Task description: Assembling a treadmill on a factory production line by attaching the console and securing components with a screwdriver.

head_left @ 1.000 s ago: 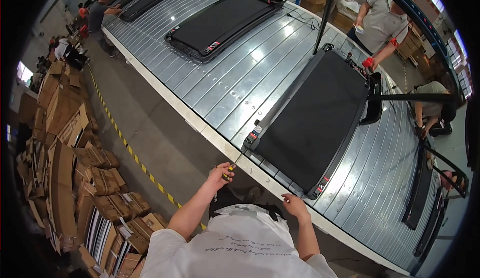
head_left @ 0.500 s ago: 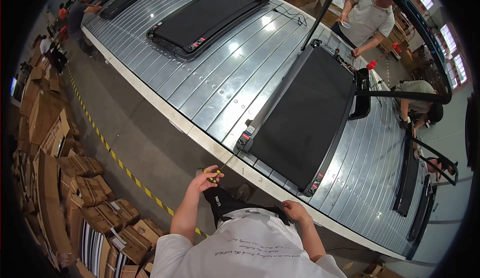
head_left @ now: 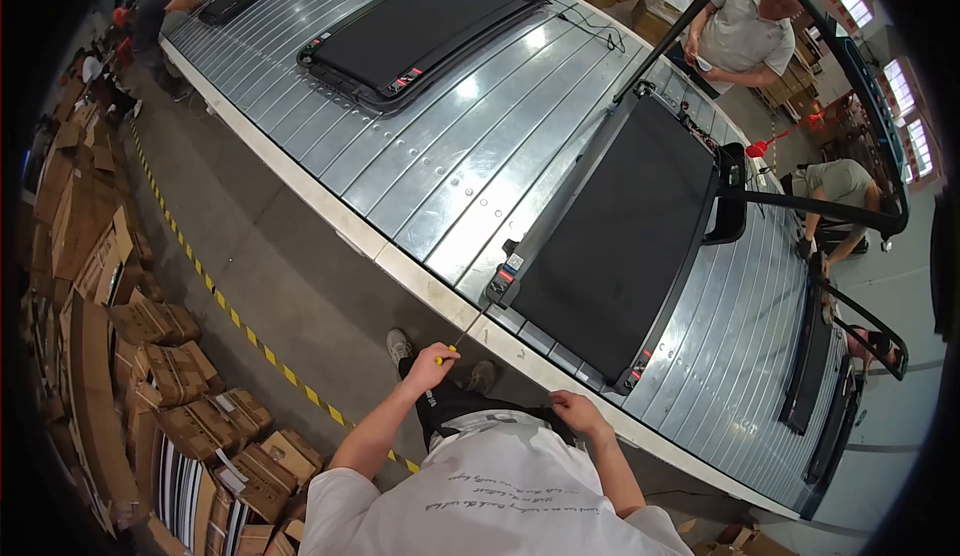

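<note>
A long conveyor (head_left: 470,146) runs diagonally from upper left to lower right. One treadmill (head_left: 620,246) lies on it at frame centre-right, another (head_left: 420,31) behind it at the top. Stacked cartons (head_left: 120,356) line the floor at left.

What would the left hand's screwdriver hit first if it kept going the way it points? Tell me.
Likely the near left corner of the treadmill. The left hand aims the yellow-handled screwdriver up and right toward its end cap; the conveyor edge lies beneath, and depth is unclear.
</note>
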